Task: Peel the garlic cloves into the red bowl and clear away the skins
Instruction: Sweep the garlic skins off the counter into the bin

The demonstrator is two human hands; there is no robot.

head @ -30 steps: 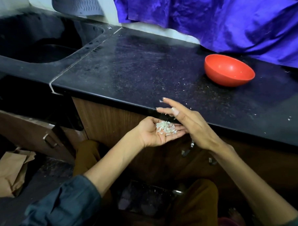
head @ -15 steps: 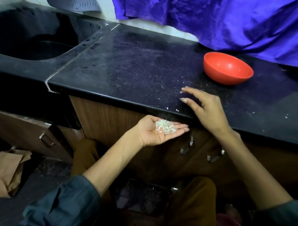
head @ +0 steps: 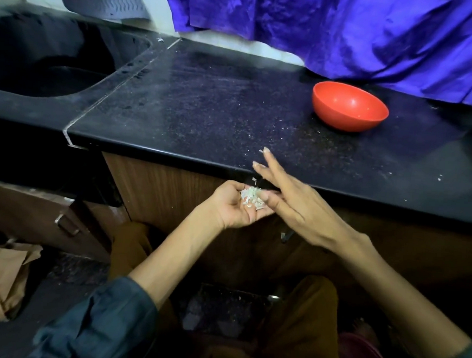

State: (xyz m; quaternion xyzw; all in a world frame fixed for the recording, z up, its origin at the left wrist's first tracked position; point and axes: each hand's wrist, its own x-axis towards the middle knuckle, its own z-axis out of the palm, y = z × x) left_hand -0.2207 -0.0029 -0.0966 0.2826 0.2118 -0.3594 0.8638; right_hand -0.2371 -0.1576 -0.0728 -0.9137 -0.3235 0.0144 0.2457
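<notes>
Papery, pale garlic skins (head: 251, 197) are lying in a small loose heap in the cupped palm of the left hand (head: 235, 206), which is being held palm up just below the front edge of the black speckled stone tabletop (head: 205, 115). By the look of them, the flakes are almost weightless, dry and brittle, so they would likely scatter at a breath or cling to damp fingers; pinching them one by one looks fruitless, and sweeping them over the edge into a cupped palm seems the sound way to take them. A few stray flecks (head: 260, 151) are lying on the tabletop near that front edge, and one scrap (head: 254, 180) is showing between the edge and the palm. The right hand (head: 296, 205) is reaching across from the right with its fingers straight and spread, holding nothing, fingertips at the front edge and the side of the hand close over the heap. The left forearm is rising from a dark blue sleeve (head: 101, 316), wrist bent back to keep the palm level. The red round plastic bowl (head: 350, 106) is standing well apart, towards the back right of the tabletop near the purple cloth (head: 344, 32); whether any cloves are lying in it cannot be told.
</notes>
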